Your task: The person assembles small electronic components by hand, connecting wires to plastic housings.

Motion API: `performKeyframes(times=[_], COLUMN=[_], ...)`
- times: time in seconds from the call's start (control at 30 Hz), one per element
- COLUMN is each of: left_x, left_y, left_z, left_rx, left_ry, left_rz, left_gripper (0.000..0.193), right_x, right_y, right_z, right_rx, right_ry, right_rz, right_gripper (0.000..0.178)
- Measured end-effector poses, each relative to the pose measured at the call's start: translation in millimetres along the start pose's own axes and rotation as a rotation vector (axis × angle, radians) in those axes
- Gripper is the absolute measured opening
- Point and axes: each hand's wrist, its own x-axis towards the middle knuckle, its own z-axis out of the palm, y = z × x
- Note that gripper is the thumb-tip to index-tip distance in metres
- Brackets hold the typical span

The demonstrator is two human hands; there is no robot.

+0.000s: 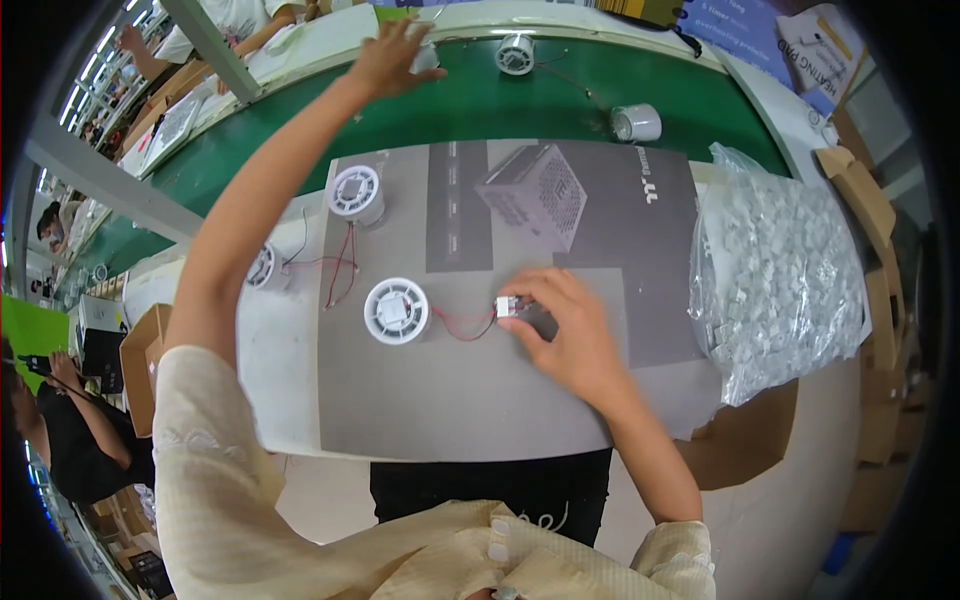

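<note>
My right hand [570,335] pinches a small white plug connector [507,306] between thumb and fingers. Thin red and dark wires [462,335] run from it to a white round fan-like unit [397,312] with a ribbed rim and a pale square at its centre. That unit lies on a grey printed cardboard sheet [460,400]. Far off, my left hand [395,58] reaches over the green belt [450,100] with its fingers spread. A white unit [427,60] sits partly hidden beside those fingers; I cannot tell whether they touch it.
Two similar units [356,192] [265,268] with red wires stand at the left. More lie on the belt: one upright [515,55], one on its side [636,122]. A clear bag of small white connectors [780,275] rests at right, near cardboard boxes [745,435]. Co-workers sit at left.
</note>
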Motion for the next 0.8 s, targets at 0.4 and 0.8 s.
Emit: performKeyframes(times=[0.4,0.8], left_x=[67.8,-108.5], left_y=[-66.2,92.7], left_z=[60.2,-147.2], left_rx=[-0.279,-1.313], left_ry=[-0.458,-0.959], left_rz=[-0.401,-0.400], left_gripper=[0.063,0.060], right_x=[-0.8,-1.8], right_y=[1.2,-1.6], right_z=[2.6,5.9], right_rx=[0.061,0.006], right_ry=[0.001,-0.031], right_rz=[-0.009,-0.008], right_gripper=[0.030,0.030])
